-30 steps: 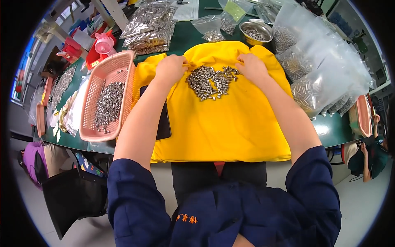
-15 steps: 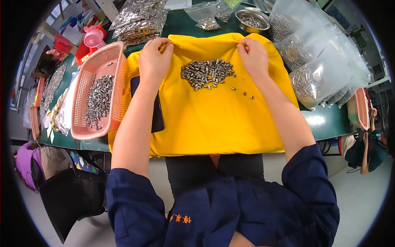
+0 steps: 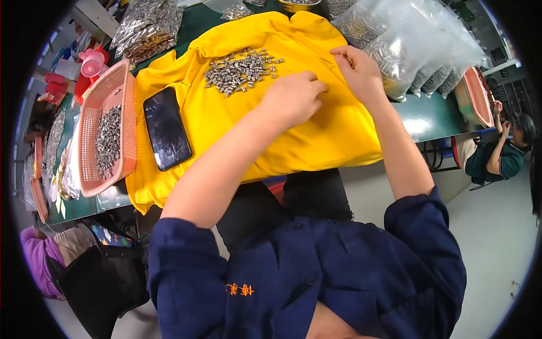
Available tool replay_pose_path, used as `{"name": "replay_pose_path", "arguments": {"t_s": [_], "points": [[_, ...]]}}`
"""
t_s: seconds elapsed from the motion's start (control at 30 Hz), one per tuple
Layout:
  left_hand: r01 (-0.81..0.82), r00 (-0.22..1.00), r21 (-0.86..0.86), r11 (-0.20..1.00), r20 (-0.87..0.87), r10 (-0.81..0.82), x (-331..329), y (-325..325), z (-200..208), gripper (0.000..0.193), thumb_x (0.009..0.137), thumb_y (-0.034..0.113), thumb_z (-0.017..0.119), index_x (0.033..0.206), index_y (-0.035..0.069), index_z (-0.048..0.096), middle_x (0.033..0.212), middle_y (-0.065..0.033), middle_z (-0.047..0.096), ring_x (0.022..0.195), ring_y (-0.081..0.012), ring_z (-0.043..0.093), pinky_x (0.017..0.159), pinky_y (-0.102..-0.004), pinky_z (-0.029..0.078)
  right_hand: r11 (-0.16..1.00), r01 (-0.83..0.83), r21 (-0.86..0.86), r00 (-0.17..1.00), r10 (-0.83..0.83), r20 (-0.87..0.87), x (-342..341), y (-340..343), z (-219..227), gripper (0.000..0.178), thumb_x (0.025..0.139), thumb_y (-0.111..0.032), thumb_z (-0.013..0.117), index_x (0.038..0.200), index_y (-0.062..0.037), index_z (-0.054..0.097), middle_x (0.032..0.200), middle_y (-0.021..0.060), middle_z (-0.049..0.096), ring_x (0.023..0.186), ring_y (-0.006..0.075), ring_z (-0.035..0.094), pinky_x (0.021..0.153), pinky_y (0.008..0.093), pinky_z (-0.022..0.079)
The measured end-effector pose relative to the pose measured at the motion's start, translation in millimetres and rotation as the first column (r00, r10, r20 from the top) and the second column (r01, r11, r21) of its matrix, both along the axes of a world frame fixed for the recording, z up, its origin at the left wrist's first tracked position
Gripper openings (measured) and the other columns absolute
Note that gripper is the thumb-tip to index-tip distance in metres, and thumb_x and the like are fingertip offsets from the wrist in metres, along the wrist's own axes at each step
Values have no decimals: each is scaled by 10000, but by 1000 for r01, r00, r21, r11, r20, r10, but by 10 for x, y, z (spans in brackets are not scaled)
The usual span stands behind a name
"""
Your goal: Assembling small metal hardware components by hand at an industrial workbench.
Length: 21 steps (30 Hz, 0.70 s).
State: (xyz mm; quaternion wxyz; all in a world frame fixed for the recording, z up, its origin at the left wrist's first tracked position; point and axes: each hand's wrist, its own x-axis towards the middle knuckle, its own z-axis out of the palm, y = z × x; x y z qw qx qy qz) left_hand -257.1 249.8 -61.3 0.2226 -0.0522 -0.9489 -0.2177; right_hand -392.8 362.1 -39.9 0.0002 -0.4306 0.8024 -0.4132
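A yellow cloth covers the table in front of me, with a pile of small silvery metal cylinders on it. My left hand is over the cloth to the right of the pile, its fingers curled; what they hold, if anything, is hidden. To its right, my right hand is curled palm inward above the cloth's right side. A few small metal cylinders show between its fingers and thumb. On the cloth's left part lies a black phone, screen up.
A pink basket holding more metal cylinders stands at the left. Clear bags of metal parts crowd the right, another bagged heap the back left. A metal bowl sits at the back. People sit at both sides.
Both hands have let go of the cloth's far edge and come nearer. My left hand has moved right across the cloth. The pile has spread, and the phone is now uncovered.
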Motion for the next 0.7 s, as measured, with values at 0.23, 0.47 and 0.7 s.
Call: {"name": "replay_pose_path", "arguments": {"t_s": [0.23,0.47,0.7], "points": [[-192,976,-191,963,62,207,-44,-87,-265,92,737,156,533,768,71,548,767,-95,532,706,-280,544,617,-367,451,989,-119,-93,992,116,-42,223,93,-125,149,801,-110,520,912,-31,582,779,74,581,638,143,515,593,249,419],[-240,965,-268,933,-172,198,207,-445,-210,57,664,84,544,717,75,523,739,-72,516,699,-250,547,612,-337,455,983,-138,-125,983,121,-137,244,-442,-201,177,793,-151,503,894,-30,584,785,117,579,709,237,551,637,314,431],[-400,896,-32,916,-223,383,252,-776,-86,48,708,107,536,725,75,568,762,-81,544,721,-277,545,647,-373,454,968,-116,-222,993,112,-30,116,-599,-327,157,803,-106,500,910,-27,584,754,73,574,661,153,529,612,259,420]]}}
